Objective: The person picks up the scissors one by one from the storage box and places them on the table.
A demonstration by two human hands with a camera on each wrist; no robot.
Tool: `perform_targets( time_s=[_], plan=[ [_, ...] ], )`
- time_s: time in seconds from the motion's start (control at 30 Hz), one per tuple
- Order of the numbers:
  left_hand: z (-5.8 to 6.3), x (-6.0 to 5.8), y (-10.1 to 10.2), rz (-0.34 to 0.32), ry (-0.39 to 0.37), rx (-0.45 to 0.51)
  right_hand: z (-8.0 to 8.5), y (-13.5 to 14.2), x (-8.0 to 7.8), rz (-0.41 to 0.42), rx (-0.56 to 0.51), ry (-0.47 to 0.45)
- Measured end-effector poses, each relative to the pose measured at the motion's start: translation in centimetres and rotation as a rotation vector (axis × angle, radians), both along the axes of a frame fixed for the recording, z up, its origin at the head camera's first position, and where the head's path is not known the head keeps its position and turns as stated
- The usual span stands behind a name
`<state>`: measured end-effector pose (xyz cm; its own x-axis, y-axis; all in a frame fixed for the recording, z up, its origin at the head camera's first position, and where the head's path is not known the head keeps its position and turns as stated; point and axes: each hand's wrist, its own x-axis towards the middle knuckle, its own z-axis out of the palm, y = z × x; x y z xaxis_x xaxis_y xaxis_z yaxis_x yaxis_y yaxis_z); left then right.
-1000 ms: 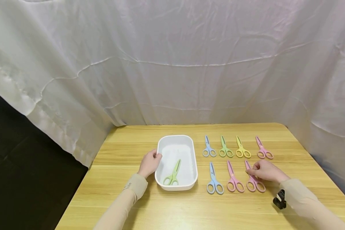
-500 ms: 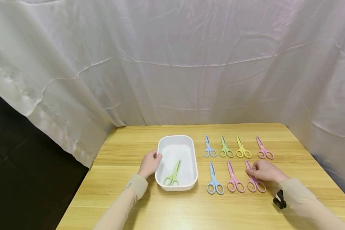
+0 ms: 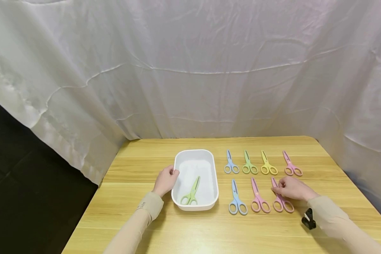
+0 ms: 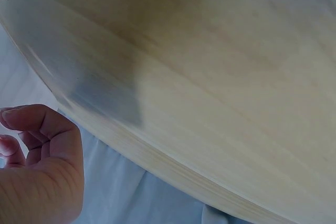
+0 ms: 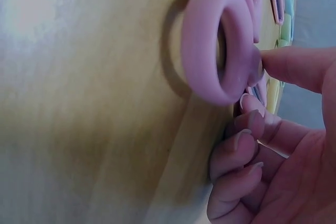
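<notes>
In the head view a white rectangular tray (image 3: pixel 193 207) stands on the table. One pair of green scissors (image 3: pixel 193 193) lies in its near half. My left hand (image 3: pixel 165 181) grips the tray's left rim, the thumb at the top edge. Further right, my right hand (image 3: pixel 294 188) pinches the pink scissors (image 3: pixel 280 200) at the right end of the front row, between thumb and fingers near the pivot. Their handle ring (image 5: pixel 197 51) fills the middle of the right wrist view, close above the tabletop. Curled fingers of the left hand (image 4: pixel 44 174) show in the left wrist view.
Left of the held pair lie other pink scissors (image 3: pixel 256 194) and blue scissors (image 3: pixel 235 194). Behind is a row of blue (image 3: pixel 229 162), green (image 3: pixel 247 161), yellow (image 3: pixel 265 162) and pink scissors (image 3: pixel 289 162). Grey-white curtains (image 3: pixel 216 102) hang behind the wooden table (image 3: pixel 197 233).
</notes>
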<state>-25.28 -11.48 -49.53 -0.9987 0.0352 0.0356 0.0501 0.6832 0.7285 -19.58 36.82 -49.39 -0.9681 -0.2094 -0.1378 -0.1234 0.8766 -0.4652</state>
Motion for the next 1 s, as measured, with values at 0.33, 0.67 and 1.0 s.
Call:
perform_targets(
  time_s=[0.33,0.67,1.0],
  plan=[
    [-0.14,0.01,-0.02,-0.003,0.005,-0.002,0.08,0.03,0.0,0.028,-0.01,-0.008],
    [-0.06,0.03,0.08,-0.002,0.006,0.0,-0.15,0.27,-0.53,0.022,-0.001,-0.026],
    [-0.08,-0.1,0.0,-0.004,0.007,0.002,0.2,0.22,-0.51,0.018,0.004,-0.018]
  ],
)
